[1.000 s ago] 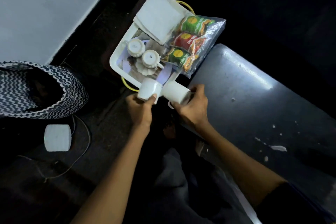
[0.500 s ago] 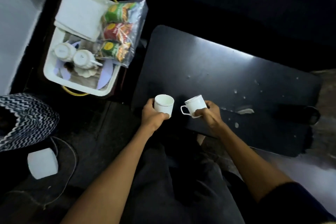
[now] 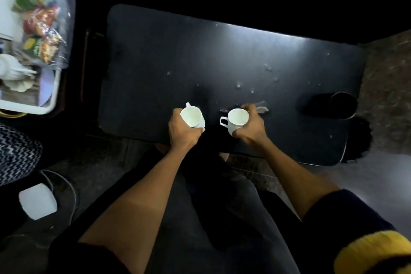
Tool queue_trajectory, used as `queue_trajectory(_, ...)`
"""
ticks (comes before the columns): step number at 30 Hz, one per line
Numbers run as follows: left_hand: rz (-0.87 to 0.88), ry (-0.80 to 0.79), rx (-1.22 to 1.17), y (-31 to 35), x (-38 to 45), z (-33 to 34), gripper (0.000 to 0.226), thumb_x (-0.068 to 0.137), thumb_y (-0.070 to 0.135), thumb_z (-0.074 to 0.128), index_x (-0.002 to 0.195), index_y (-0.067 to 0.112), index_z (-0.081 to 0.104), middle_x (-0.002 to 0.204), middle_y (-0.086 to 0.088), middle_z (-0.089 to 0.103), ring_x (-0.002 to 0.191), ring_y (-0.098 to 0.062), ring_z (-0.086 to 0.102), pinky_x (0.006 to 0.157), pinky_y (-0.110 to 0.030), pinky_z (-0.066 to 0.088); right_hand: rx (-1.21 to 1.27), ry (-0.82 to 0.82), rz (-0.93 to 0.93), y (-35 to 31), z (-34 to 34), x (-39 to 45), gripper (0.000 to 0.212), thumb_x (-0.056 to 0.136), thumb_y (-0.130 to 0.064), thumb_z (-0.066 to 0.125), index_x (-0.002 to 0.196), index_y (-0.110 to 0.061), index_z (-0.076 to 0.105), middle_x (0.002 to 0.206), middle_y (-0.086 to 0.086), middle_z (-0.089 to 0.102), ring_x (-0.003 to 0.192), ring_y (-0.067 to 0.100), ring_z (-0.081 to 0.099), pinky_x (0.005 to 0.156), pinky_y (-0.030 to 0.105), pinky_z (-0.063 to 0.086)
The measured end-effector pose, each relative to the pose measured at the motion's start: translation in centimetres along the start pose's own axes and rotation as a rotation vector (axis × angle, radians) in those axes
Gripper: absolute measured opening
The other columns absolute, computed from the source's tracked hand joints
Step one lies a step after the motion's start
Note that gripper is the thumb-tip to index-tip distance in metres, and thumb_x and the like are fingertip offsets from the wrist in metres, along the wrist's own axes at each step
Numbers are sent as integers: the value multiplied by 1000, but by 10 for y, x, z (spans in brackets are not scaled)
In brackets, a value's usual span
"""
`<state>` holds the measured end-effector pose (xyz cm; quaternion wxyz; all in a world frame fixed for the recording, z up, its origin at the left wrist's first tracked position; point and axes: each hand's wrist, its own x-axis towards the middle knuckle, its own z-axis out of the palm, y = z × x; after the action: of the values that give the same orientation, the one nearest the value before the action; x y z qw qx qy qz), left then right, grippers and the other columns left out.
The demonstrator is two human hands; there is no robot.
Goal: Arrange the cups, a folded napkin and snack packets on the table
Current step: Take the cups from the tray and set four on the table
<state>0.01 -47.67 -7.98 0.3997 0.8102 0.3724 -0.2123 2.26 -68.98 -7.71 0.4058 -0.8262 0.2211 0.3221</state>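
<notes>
My left hand [image 3: 181, 132] grips a white cup [image 3: 191, 116] over the near edge of the black table [image 3: 222, 55], the cup's handle pointing away from me. My right hand [image 3: 251, 125] holds a second white cup [image 3: 236, 118] just to the right, mouth up, handle to the left. At far left a white tray [image 3: 47, 104] carries more white cups [image 3: 11, 69] and a clear bag of snack packets [image 3: 41, 26]. The napkin is a white blur at the left frame edge [image 3: 4, 15].
A dark cylindrical container [image 3: 333, 105] lies on the table's right end. Pale stains [image 3: 262, 109] mark the tabletop near my right hand. On the floor at left are a zigzag-patterned bag [image 3: 17, 151] and a white block with a cable [image 3: 37, 200].
Both hands have carried the cups from the tray to the table and further right along its near edge. The view has swung right, pushing the tray to the left border.
</notes>
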Motion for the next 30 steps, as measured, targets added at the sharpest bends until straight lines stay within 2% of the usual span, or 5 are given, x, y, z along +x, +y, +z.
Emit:
queue_trajectory(6,98,39,91,6,-11,42,76,55,22,95,113,15,46,119,-5,55,107,-26,59,78,-32,45,-255,-38,-187,20,-14,16,63,62,-36,80,118,-28,52,112,0,64,103,28,62,78,35,50)
queue_trajectory(11,202,48,157,6,-11,54,77,58,25,96,111,13,42,118,-5,50,105,-30,61,76,-34,48,-423,-29,-365,26,-10,20,65,63,-11,78,115,-28,45,104,-4,51,106,31,55,71,36,42)
queue_trajectory(19,286,32,258,-2,-8,61,81,60,28,96,116,11,40,124,-7,47,112,-30,59,86,-43,56,-671,-38,-428,38,-8,20,79,62,-2,81,129,-22,43,128,8,45,117,32,48,72,38,49)
queue_trajectory(26,242,-4,391,-1,-15,56,114,57,28,95,145,5,27,147,-14,36,133,-34,41,107,-48,45,-480,-15,-307,39,-7,6,86,61,-17,76,138,-24,38,132,8,41,126,31,42,82,45,54)
queue_trajectory(30,468,37,562,0,-21,38,121,51,11,76,155,17,16,160,-10,23,147,-32,28,111,-47,39,-181,123,-177,35,0,-12,83,61,-24,66,138,-12,37,133,13,40,123,36,41,95,46,46)
